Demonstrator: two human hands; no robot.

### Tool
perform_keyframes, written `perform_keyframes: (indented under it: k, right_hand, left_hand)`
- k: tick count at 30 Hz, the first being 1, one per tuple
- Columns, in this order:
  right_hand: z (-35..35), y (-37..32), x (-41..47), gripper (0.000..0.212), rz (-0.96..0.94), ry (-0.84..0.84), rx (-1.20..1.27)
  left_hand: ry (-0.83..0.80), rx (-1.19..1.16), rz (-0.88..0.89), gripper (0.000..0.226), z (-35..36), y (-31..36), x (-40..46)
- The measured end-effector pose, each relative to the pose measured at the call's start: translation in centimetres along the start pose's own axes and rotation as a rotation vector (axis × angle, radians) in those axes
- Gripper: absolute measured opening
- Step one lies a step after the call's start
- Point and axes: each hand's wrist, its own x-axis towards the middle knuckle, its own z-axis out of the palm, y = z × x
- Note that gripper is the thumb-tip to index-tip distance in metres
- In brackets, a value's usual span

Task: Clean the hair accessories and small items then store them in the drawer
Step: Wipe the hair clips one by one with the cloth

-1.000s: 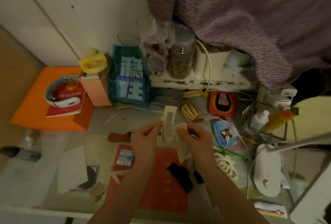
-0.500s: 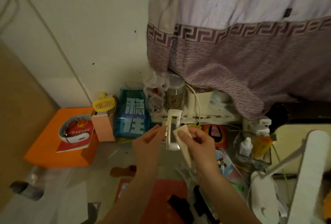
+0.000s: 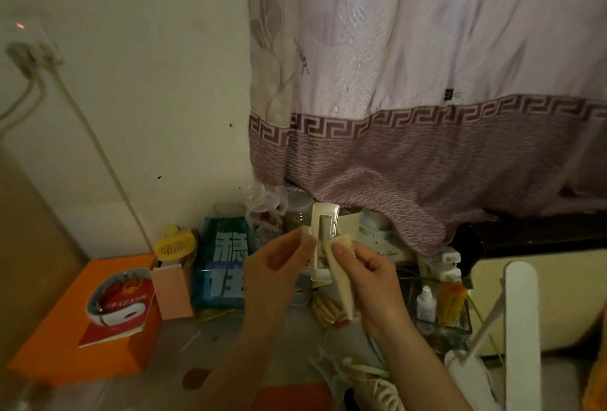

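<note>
The clip (image 3: 323, 241) stands upright between both hands above the table (image 3: 249, 345). The left hand (image 3: 276, 268) pinches its edge at 9 o'clock. The right hand (image 3: 368, 274) pinches a wipe (image 3: 341, 274) against its lower part, at 4 o'clock.

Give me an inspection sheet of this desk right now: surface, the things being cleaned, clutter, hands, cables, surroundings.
Surface: grey desk, crowded along the wall.
Job's things: white hair clip held upright; beige wipe against its lower part; cream claw clip lying on the desk.
Clutter: yellow mini fan, blue bag, orange box, small bottles.
Hands: left hand pinches the clip; right hand pinches the wipe.
Cables: white cord down the wall from a socket.
Surroundings: purple-bordered curtain; no drawer seen.
</note>
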Motion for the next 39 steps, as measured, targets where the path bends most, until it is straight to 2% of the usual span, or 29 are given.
perform_keyframes:
  k: [6,13,20,23,27,29,33,36,39]
  right_hand:
    - [-0.4,-1.9,-0.2,0.021,-0.059,-0.007,0.008]
    - [-0.4,-2.8,-0.5,0.027,-0.105,0.023,-0.010]
    - [-0.2,-3.7,-0.7,0.016,-0.182,0.079,0.004]
    - [0.0,-4.4,-0.5,0.024,-0.206,0.119,0.021]
    - [-0.2,-5.7,0.1,0.014,-0.255,0.149,0.002]
    - [-0.6,-6.4,0.4,0.017,-0.247,0.151,-0.013]
    - [-1.7,-7.7,1.0,0.013,-0.189,0.043,-0.082]
    - [-2.3,-8.6,1.2,0.012,-0.160,-0.044,-0.105]
    - [-2.8,-9.1,1.4,0.015,-0.157,-0.077,-0.123]
  left_hand:
    - [-0.132,0.054,0.121,0.028,0.5,1.8,0.9]
    - [-0.256,0.091,0.206,0.028,0.7,3.2,1.3]
    - [-0.253,0.124,0.291,0.027,0.7,3.5,1.4]
    - [-0.252,0.143,0.309,0.023,0.7,3.4,1.6]
    - [-0.284,0.185,0.359,0.021,0.7,3.3,1.5]
    - [-0.308,0.201,0.374,0.018,0.5,3.3,1.6]
    - [-0.387,0.280,0.403,0.018,-0.2,4.0,1.9]
    - [-0.450,0.331,0.398,0.028,-0.7,5.1,2.1]
    - [-0.509,0.389,0.379,0.023,-1.1,5.5,2.5]
